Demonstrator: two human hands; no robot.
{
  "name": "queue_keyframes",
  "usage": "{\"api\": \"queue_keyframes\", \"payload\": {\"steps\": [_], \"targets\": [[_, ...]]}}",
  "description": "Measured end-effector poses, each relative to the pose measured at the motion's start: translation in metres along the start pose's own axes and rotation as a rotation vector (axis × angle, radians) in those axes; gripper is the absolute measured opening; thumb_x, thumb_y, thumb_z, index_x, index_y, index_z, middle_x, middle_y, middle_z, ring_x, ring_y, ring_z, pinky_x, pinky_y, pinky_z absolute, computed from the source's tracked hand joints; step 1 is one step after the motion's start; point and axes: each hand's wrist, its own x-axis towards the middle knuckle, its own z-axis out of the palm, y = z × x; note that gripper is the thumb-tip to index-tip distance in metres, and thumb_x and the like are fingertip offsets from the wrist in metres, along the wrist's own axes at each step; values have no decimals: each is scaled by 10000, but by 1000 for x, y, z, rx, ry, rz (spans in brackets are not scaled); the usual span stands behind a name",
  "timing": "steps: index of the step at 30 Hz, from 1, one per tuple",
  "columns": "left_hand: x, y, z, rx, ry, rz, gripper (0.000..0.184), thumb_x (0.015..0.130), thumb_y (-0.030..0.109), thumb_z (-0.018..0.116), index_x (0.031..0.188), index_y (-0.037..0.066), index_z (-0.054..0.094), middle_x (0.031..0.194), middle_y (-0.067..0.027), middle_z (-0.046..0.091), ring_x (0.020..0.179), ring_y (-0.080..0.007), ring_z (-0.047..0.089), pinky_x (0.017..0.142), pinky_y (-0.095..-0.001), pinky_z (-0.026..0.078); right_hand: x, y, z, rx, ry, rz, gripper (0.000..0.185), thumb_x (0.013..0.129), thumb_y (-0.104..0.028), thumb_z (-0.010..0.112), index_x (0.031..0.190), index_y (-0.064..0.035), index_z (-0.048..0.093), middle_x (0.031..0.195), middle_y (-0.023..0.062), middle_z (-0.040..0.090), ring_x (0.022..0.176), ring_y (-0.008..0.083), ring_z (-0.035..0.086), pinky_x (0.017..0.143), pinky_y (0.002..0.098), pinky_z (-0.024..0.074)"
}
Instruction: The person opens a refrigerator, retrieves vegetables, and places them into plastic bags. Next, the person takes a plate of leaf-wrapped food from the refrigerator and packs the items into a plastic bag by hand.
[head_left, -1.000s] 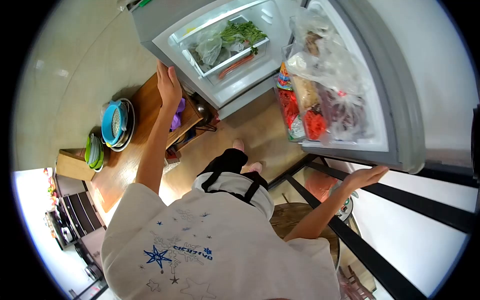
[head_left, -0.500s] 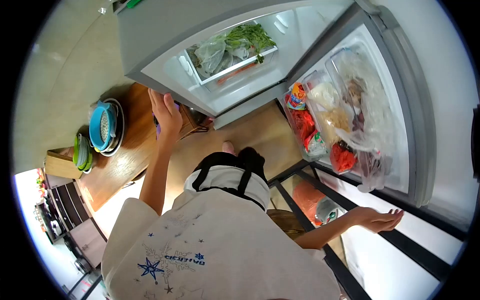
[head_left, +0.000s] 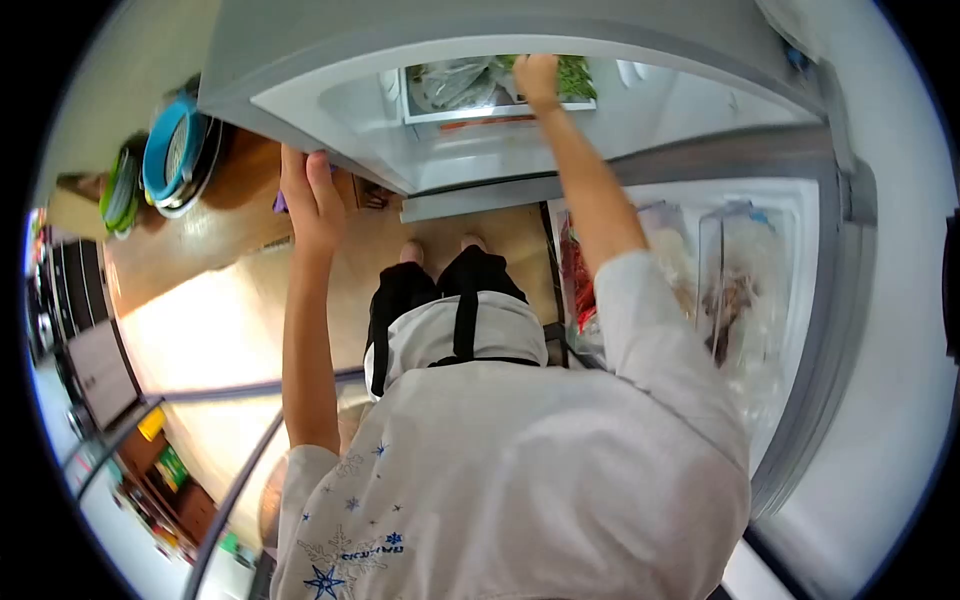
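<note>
My left hand rests against the left edge of the open refrigerator, its fingers stretched out and holding nothing. Inside the refrigerator, my right hand is over a white-fronted drawer, with fingers curled down among leafy greens. What those fingers grip, if anything, is hidden. A clear plastic bag lies in the drawer, left of my right hand. My right forearm crosses above the open refrigerator door, whose shelves hold bagged food.
On the left, a wooden table carries a blue colander and a green basket. Red packages sit in the door beside my right arm. Dark metal bars run behind me at lower left.
My right hand has swung from the lower right, where it was held palm up, into the refrigerator drawer. My body has turned and moved nearer. My left hand stays at the refrigerator's edge.
</note>
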Motion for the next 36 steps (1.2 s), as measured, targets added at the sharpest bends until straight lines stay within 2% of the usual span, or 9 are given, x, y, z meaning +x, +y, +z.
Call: {"api": "queue_keyframes", "payload": {"steps": [2,5,8,14,16,25,28,32,36], "targets": [[-5,6,-1,-43,-9,-125,439,1089,309,388,1326,-41,507,1121,-133,612,990,-207,541,905,-311,429,51,30,20,-226,-197,-217,435,864,-208,638,1251,-12,612,1291,259,594,1182,421,553,1013,514,434],[-5,20,0,41,24,-153,481,1106,278,337,1408,-77,457,1320,-179,576,1216,-260,516,1064,-339,366,72,26,19,-357,-261,-267,433,849,-219,663,1234,-24,624,1265,241,604,1173,408,558,1000,513,434],[-2,32,6,30,116,-130,425,1098,252,364,1382,-43,479,1157,-138,618,994,-218,536,938,-314,422,69,16,15,-392,-237,-284,432,833,-230,687,1217,-37,635,1239,222,615,1164,394,563,988,512,434],[-5,25,9,-7,109,-95,425,1107,271,350,1355,-41,495,1174,-135,612,1054,-217,538,968,-309,403,36,16,-2,-348,-117,-265,432,802,-252,735,1183,-63,659,1186,186,636,1145,368,574,964,510,433],[-8,25,9,-16,74,-173,491,1113,298,325,1426,-62,439,1353,-169,542,1237,-262,489,1070,-339,354,19,8,-6,-348,-137,-139,419,789,-253,747,1163,-78,673,1166,169,640,1148,351,571,957,498,433],[-4,26,21,-81,148,-82,410,1109,272,341,1328,-36,500,1171,-131,601,1073,-221,534,985,-310,391,-43,-18,-25,-172,337,-331,215,855,-184,684,1033,-65,686,1002,119,653,1119,302,567,1027,478,373],[-5,29,22,-91,142,-108,415,1110,277,333,1324,-36,502,1169,-130,600,1076,-220,537,986,-304,388,-56,-38,-49,-236,85,-261,196,902,-217,692,969,-33,683,813,133,656,878,267,670,925,420,470],[-9,28,14,-102,91,-211,337,1093,209,403,1312,-24,510,1139,-117,593,1086,-196,539,982,-304,399,-83,-56,-69,593,-377,129,296,954,-285,686,984,6,634,581,57,565,438,154,562,461,306,438],[-37,56,41,-215,625,-235,212,991,44,594,1187,-10,532,1098,-77,579,1011,-126,536,890,-299,450,-128,-83,-94,883,-428,285,273,997,-285,635,995,-12,632,586,-25,469,453,81,492,450,269,402]]}}
